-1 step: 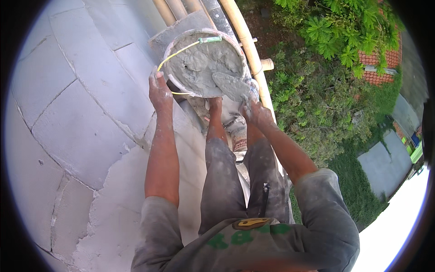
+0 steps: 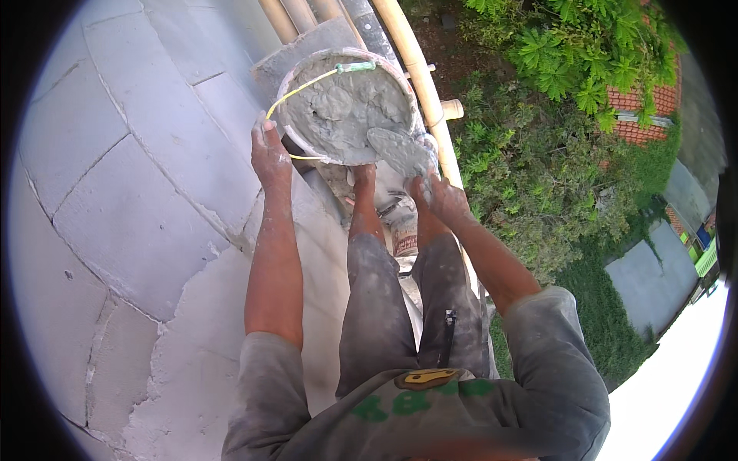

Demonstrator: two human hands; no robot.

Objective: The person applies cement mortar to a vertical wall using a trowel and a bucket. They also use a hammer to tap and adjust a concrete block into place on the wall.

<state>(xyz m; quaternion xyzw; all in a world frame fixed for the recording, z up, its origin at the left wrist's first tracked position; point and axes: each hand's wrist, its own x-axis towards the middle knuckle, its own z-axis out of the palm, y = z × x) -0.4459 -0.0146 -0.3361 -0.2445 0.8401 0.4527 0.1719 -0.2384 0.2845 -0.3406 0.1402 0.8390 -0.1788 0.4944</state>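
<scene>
A bucket [image 2: 286, 127] of wet grey mortar [image 2: 346, 104] stands ahead of me on a board. Its yellow wire handle [image 2: 304, 88] with a green grip lies across the rim. My left hand [image 2: 270, 157] is closed on that wire at the bucket's left edge. In my right hand [image 2: 446, 198] is a trowel [image 2: 396, 147], its blade coated with mortar and resting over the near right rim. The trowel's handle is mostly hidden by my fingers and the mortar.
On the left runs a wall of grey blocks [image 2: 138, 223], partly plastered. Bamboo poles [image 2: 415, 58] border the right side, with trees [image 2: 538, 154] and tiled roofs [image 2: 644, 96] far below. Past my feet sits a mortar-smeared container [image 2: 405, 240].
The trowel and my right hand have shifted slightly right, away from the middle of the bucket. My left hand stays on the wire handle.
</scene>
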